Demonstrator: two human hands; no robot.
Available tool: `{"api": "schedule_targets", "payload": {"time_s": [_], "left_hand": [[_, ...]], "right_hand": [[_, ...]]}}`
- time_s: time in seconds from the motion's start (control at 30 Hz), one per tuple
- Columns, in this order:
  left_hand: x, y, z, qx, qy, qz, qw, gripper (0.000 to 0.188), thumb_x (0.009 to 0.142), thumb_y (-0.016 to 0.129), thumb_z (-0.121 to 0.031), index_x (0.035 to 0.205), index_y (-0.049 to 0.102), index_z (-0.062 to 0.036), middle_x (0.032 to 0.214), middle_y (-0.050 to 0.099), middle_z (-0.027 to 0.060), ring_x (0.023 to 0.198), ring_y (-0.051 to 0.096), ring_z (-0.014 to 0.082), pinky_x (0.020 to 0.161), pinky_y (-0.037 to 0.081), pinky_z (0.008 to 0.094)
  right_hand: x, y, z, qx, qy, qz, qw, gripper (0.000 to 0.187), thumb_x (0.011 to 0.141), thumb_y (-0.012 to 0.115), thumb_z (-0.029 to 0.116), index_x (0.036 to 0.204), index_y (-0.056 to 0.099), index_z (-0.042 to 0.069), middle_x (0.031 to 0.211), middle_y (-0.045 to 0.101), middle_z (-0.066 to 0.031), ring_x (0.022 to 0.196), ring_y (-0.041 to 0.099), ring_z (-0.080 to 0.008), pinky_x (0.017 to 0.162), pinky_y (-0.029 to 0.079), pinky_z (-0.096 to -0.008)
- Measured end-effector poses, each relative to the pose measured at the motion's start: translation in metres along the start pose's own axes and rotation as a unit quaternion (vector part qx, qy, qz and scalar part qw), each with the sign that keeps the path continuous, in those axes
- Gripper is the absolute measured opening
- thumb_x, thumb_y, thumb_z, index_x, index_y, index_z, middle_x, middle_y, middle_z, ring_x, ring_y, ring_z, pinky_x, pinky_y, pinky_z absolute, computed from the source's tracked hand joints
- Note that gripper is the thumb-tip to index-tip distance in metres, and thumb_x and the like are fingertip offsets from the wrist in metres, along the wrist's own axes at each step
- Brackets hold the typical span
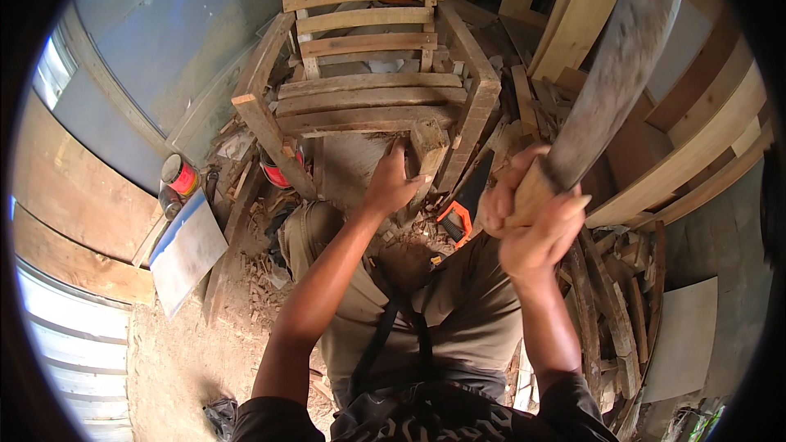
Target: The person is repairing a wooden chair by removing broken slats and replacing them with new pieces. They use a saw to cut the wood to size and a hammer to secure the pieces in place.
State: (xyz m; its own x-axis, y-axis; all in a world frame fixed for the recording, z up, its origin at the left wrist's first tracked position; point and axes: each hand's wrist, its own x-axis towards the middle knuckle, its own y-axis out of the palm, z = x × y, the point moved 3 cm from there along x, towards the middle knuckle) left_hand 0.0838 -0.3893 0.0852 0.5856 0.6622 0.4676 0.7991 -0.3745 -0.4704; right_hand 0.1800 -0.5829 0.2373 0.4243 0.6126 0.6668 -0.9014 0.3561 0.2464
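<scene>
My right hand [536,233] is closed around the wooden handle of a machete [614,65]. Its broad, stained blade is raised, pointing up toward the far right. In front of my knees, my left hand [395,184] grips a wooden post [429,147], thumb on the near side and fingers partly hidden behind it. The post stands roughly upright, its rough top end facing me. Its lower end is among wood chips near the floor. Just behind it is a slatted wooden chair [372,98] with armrests. The machete blade is apart from the post.
An orange tool handle [455,223] lies between my knees and the chair. Red paint cans [179,174] and a white sheet [188,254] are at left. Boards [679,164] lean at right, above scrap wood [610,311]. Wood chips litter the floor [176,360].
</scene>
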Motion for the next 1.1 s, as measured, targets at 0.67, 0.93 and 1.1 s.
{"api": "schedule_targets", "payload": {"time_s": [0.67,0.93,1.1], "left_hand": [[-0.012,0.004,-0.006,0.015,-0.059,0.049,0.997,0.071,0.078,0.083,-0.021,0.135,0.046,0.0006,0.136,0.055,0.0273,0.127,0.054,0.0424,0.101,0.047,0.0465],[-0.013,-0.003,0.007,0.08,-0.05,0.052,0.994,0.082,0.078,0.078,-0.024,0.144,0.036,0.0024,0.135,0.053,0.0276,0.128,0.05,0.0448,0.104,0.044,0.0487],[-0.009,-0.001,0.002,0.062,-0.079,0.034,0.994,0.079,0.077,0.081,-0.021,0.142,0.041,0.0018,0.134,0.056,0.0269,0.126,0.053,0.0438,0.103,0.046,0.0467]], "right_hand": [[-0.079,-0.058,-0.117,0.277,0.645,0.122,0.702,0.076,0.094,0.032,0.078,0.084,0.05,0.005,0.059,0.036,0.0,0.041,0.035,-0.0124,0.039,0.032,-0.0274],[-0.076,-0.002,-0.051,0.018,0.333,0.106,0.937,0.061,0.106,0.032,0.055,0.087,0.053,0.0,0.062,0.047,-0.0022,0.048,0.046,-0.0097,0.041,0.038,-0.0253],[-0.059,-0.018,-0.063,-0.151,0.336,0.023,0.93,0.063,0.106,0.035,0.055,0.095,0.056,-0.004,0.06,0.047,-0.0017,0.049,0.046,-0.0081,0.043,0.037,-0.0251]]}}
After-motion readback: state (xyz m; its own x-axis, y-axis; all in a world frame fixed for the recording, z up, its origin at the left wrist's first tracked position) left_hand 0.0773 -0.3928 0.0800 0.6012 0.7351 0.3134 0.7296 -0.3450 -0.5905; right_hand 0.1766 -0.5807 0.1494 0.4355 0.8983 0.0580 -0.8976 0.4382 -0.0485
